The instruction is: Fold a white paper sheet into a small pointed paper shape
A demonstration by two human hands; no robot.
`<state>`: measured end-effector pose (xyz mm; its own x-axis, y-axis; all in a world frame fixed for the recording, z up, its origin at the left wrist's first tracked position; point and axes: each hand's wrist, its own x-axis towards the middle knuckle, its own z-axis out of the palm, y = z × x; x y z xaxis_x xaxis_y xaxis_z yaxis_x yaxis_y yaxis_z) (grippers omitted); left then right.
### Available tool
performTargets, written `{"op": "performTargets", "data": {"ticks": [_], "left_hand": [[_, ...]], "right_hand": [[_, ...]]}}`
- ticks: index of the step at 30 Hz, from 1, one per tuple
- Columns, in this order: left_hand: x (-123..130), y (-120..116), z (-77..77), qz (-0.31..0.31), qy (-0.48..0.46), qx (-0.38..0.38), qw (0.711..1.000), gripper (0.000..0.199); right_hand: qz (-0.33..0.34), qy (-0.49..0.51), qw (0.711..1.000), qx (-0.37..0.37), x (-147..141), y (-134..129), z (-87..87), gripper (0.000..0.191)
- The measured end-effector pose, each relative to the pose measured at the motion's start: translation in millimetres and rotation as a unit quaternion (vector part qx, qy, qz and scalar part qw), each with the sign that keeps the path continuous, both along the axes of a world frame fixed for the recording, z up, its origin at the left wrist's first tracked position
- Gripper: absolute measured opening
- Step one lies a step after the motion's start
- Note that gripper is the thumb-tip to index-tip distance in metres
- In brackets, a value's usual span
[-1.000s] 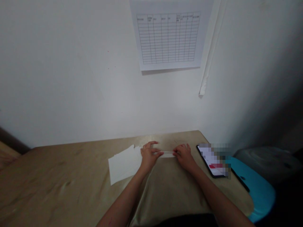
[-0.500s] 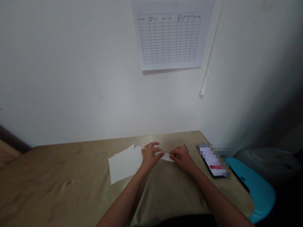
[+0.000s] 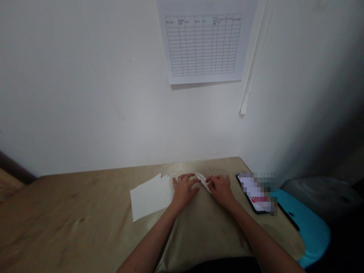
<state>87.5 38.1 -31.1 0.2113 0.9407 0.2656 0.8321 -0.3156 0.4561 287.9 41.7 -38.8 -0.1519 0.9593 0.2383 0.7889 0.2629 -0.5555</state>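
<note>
A narrow folded strip of white paper lies slanted between my hands. My right hand has its thumb and fingers closed on the strip's right side. My left hand has its fingers spread at the strip's left, with the index fingertip close to the paper; whether it touches cannot be made out. Left of that hand, white sheets with a ragged upper right edge lie flat on the brown covered table.
A phone with a lit, partly pixelated screen lies at the table's right side. Beyond the right edge stands a turquoise stool. A printed grid sheet hangs on the white wall behind the table.
My left hand has let go of the strip, and its fingers have spread. The strip has turned to a steeper slant, its far end now pointing up and left.
</note>
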Motion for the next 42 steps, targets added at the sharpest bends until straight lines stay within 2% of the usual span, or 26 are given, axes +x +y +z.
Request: {"op": "performTargets", "data": {"ticks": [7, 10, 14, 21, 29, 35, 42], "left_hand": [[5, -3, -4.6, -0.031, 0.034, -0.017, 0.999, 0.037], [5, -4, -5.9, -0.049, 0.040, -0.021, 0.998, 0.031], [5, -4, -9.8, -0.063, 0.032, -0.010, 0.997, 0.027], [4, -3, -12.4, -0.061, 0.059, -0.019, 0.996, 0.028], [5, -3, -5.5, -0.031, 0.045, -0.018, 0.998, 0.021], [8, -6, -3.6, -0.054, 0.061, -0.012, 0.997, 0.022], [9, -7, -5.3, -0.062, 0.084, -0.011, 0.995, 0.029]], "right_hand": [[-0.014, -0.059, 0.998, 0.012, 3, 4, -4.7, 0.017], [0.011, -0.050, 0.999, 0.015, 4, 4, -3.0, 0.019], [0.056, -0.030, 0.998, 0.021, 5, 5, -3.1, 0.031], [0.063, -0.015, 0.998, 0.015, 11, 10, -10.1, 0.031], [0.057, -0.020, 0.998, -0.009, 12, 8, -4.8, 0.031], [0.053, -0.038, 0.998, -0.004, 10, 5, -0.7, 0.030], [0.050, -0.086, 0.995, 0.005, 8, 4, 0.6, 0.037]]}}
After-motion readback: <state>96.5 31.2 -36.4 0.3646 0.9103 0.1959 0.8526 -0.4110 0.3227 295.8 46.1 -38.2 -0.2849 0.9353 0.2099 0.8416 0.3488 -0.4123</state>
